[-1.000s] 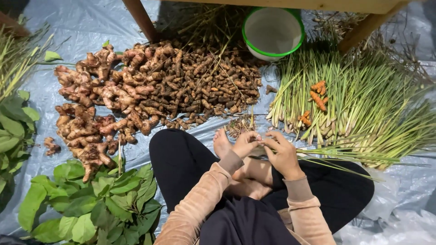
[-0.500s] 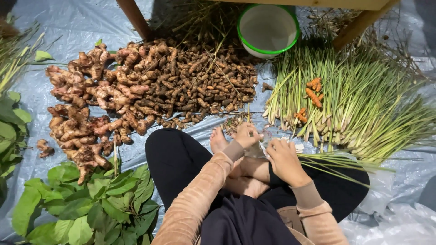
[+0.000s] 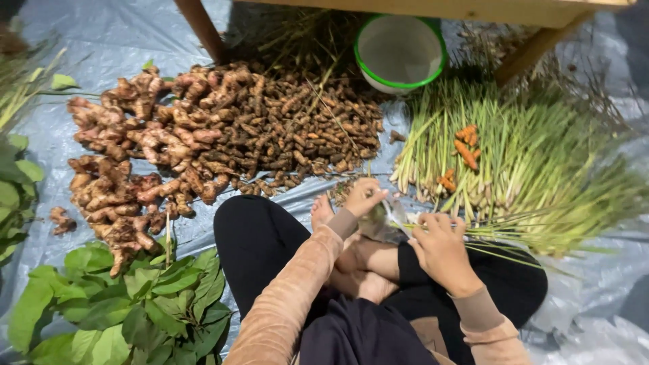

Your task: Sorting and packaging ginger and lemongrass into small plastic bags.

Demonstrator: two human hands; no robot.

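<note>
Seated person, cross-legged on 1 grey plastic sheet [image 3: 101, 40] spread over the floor, seen from above. Largest on the sheet is 1 heap of lemongrass stalks [image 3: 527, 169] at right, its tips cut off by the frame edge, with about 5 small orange turmeric pieces [image 3: 465, 152] lying on it. At centre lies 1 pile of small brown turmeric rhizomes [image 3: 304, 135], too many to count; beside it, at left, 1 pile of larger pale ginger-like roots [image 3: 128, 162]. 1 bunch of broad green leaves [image 3: 115, 304] fills the lower left, partly cropped. 1 white bowl with a green rim [image 3: 400, 53] stands at the top, under 2 wooden legs [image 3: 199, 30] of a structure mostly out of view. The left hand [image 3: 364, 196] and the right hand [image 3: 439, 247] are close together over the bare feet, each closed on an end of 1 small clear plastic bag [image 3: 384, 220]; its contents are hard to make out. Both wrists bend inward, sleeves to the wrist.
</note>
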